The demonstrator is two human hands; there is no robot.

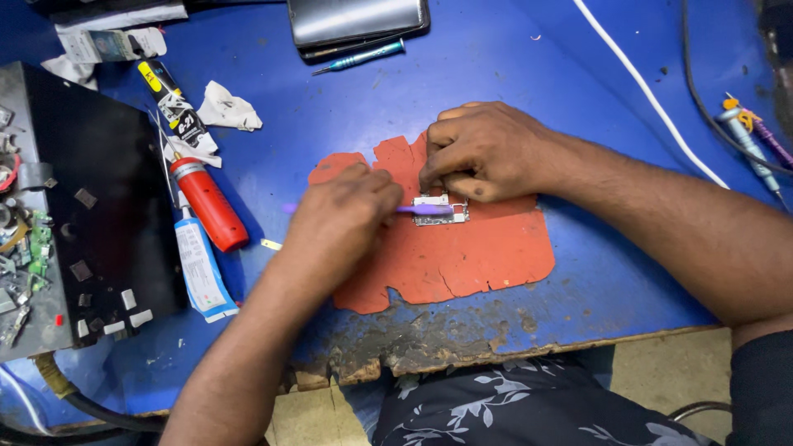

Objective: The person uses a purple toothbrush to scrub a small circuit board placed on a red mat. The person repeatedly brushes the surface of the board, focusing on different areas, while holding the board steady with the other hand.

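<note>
Pinching a purple-handled brush (413,210), left hand (347,216) lays it across the small metal circuit board (442,211) on the torn orange mat (462,248); brush axis runs sideways. Right hand (487,153), fingers pressed together, pins the board's far edge. Red tube (211,202) lies left of mat on the blue desk (578,74).

Matt orange rubbery mat (462,256) (cracked, torn edges); shiny metal board (442,211); worn blue bench (578,74), chipped rough at front; glossy red tube (211,206).
</note>
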